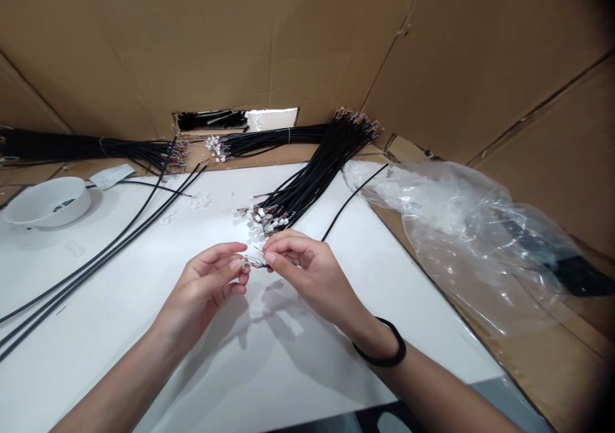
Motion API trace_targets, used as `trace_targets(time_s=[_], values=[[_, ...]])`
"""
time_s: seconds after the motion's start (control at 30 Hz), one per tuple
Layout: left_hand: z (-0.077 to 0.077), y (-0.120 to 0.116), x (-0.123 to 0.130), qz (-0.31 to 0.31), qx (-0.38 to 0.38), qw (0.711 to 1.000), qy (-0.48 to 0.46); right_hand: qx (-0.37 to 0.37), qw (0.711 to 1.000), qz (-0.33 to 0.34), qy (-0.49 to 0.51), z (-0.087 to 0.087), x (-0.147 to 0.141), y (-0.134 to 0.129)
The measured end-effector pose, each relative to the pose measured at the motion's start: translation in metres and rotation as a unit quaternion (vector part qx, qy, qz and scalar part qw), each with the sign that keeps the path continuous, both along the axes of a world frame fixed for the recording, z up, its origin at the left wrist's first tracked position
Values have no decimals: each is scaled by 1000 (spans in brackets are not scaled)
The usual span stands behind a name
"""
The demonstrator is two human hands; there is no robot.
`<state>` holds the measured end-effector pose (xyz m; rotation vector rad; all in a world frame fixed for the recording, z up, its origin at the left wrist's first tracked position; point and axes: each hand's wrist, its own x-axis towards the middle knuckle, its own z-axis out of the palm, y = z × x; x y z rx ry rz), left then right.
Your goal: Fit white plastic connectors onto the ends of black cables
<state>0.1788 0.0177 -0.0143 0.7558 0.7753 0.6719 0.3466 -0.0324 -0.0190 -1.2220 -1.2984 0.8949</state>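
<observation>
small wire connector [248, 262]: held over the bench, between both hands | left hand [204, 285]: fingers [234, 264] closed, pinching it | right hand [302, 269]: fingers [271, 258] closed, pinching it | black cable bundle [307, 183]: just beyond, on white bench [96, 260] | plastic bag [461, 241]: right | white bowl [48, 201]: far left

My left hand [206, 289] and right hand [307, 273] are raised close together, palms turned inward, each curled into a pinch. The fingers [235, 264] of both nearly meet at the tips. My forearms [120, 382] angle in from either side, wrists slightly bent.
</observation>
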Motion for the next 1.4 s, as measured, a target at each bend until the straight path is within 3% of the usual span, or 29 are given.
trace_targets(time_s=[1.4], values=[[0, 0, -3, -19, 7, 1000, 8, -3, 1000, -10, -5, 2, 1, -1]])
